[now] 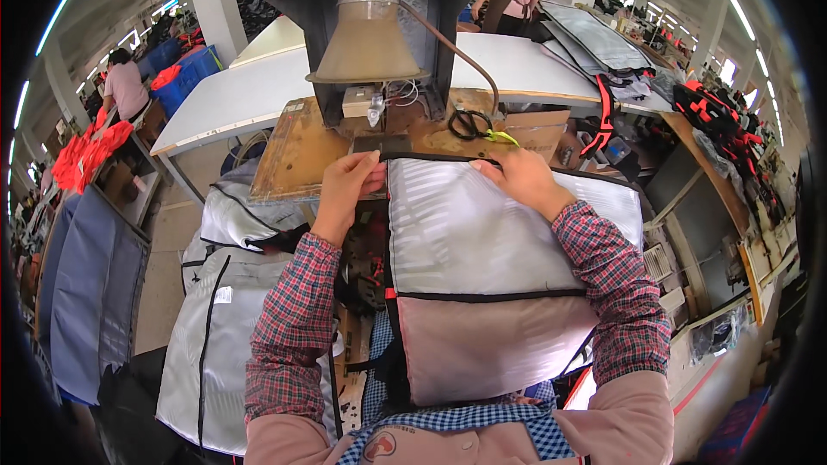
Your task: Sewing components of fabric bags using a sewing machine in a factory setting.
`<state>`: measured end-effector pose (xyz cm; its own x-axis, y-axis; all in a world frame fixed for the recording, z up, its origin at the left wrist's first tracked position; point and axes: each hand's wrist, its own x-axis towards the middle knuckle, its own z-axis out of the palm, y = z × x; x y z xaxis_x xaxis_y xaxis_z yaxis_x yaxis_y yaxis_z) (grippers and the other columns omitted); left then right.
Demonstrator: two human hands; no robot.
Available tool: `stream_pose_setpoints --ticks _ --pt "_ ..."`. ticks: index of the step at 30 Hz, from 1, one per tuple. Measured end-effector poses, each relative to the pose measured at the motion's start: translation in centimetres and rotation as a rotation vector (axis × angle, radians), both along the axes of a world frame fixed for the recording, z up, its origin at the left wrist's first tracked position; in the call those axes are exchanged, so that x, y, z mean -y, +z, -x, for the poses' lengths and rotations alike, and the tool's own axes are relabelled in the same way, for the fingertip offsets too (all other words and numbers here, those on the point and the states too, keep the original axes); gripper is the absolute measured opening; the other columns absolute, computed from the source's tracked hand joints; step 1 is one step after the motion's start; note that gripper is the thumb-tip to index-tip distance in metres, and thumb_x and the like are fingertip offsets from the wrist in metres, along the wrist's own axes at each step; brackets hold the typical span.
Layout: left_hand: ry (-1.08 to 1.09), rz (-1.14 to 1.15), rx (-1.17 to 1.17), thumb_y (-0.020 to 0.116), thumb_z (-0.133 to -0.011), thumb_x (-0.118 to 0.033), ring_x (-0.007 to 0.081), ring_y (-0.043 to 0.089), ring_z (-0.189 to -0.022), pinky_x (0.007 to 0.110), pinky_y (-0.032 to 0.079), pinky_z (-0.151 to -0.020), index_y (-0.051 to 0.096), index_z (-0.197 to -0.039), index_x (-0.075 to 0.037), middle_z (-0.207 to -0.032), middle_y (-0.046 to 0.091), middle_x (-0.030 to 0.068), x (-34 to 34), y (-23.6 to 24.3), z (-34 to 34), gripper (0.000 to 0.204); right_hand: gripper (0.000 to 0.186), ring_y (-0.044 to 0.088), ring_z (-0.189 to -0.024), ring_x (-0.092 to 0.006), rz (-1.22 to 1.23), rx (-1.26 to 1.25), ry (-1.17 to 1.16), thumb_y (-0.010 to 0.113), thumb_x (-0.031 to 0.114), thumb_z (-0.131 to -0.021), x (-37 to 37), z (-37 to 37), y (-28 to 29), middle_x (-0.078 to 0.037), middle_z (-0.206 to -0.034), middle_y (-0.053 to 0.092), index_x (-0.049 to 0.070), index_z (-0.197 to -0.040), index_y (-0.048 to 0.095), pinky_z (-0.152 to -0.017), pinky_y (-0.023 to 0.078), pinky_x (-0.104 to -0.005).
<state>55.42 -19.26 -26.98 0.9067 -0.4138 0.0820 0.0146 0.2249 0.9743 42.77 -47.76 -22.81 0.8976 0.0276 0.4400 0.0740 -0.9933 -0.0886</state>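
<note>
Across my lap and the table edge lies a silver fabric panel (482,232) with black binding, its pinkish lower part (491,344) below a black seam. My left hand (351,188) pinches the binding at the far left corner, thumb and forefinger together. Along the same far edge, my right hand (525,179) grips the panel, thumb on the silver face; some of its fingers are hidden. The corner is close to a dark metal plate under a machine with a yellowish funnel-shaped hood (366,43). Black-handled scissors (470,125) lie on the worn wooden tabletop (293,151).
More silver panels (228,344) are piled at my left. White tables (224,108) stretch behind the machine. At right are stacked panels (594,34) and black-and-red straps (715,112). Orange fabric (90,155) lies at far left. Two other people are farther back.
</note>
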Motion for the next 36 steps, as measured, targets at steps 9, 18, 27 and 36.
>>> stream_pose_setpoints --ticks 9,18,27,36 --pt "-0.025 -0.092 -0.050 0.068 -0.091 -0.027 0.0130 0.065 -0.077 0.026 0.055 -0.068 0.066 -0.102 0.002 -0.090 0.068 0.0062 0.2 -0.9 -4.4 0.031 0.053 0.066 -0.076 -0.0360 0.006 -0.087 -0.042 0.050 0.054 -0.093 0.2 -3.4 -0.1 -0.017 -0.072 0.067 0.005 -0.094 0.070 -0.072 0.052 -0.0452" --pt "-0.136 -0.010 -0.414 0.066 -0.091 -0.027 0.0169 0.060 -0.081 0.034 0.051 -0.075 0.062 -0.094 -0.010 -0.083 0.062 -0.0008 0.6 -0.6 -7.8 0.018 0.056 0.066 -0.079 -0.0383 -0.073 -0.168 -0.067 0.050 0.057 -0.092 0.9 -5.5 0.0 -0.019 -0.075 0.067 0.006 -0.097 0.071 -0.073 0.052 -0.0468" --pt "-0.152 0.086 -0.493 0.060 -0.094 -0.024 0.0140 0.059 -0.078 0.032 0.049 -0.072 0.062 -0.091 -0.014 -0.081 0.062 -0.0036 0.8 -1.4 -10.0 0.011 0.057 0.065 -0.076 -0.0399 -0.111 -0.175 -0.039 0.052 0.059 -0.090 1.2 -7.4 0.1 -0.020 -0.075 0.066 0.005 -0.089 0.070 -0.070 0.052 -0.0474" --pt "-0.170 0.131 -0.462 0.057 -0.094 -0.020 0.0137 0.058 -0.073 0.032 0.049 -0.069 0.062 -0.091 -0.012 -0.079 0.061 -0.0031 1.3 -0.9 -11.0 0.009 0.055 0.061 -0.068 -0.0416 -0.157 -0.096 -0.040 0.057 0.054 -0.090 1.0 -7.5 0.5 -0.021 -0.066 0.060 0.001 -0.081 0.067 -0.064 0.048 -0.0483"
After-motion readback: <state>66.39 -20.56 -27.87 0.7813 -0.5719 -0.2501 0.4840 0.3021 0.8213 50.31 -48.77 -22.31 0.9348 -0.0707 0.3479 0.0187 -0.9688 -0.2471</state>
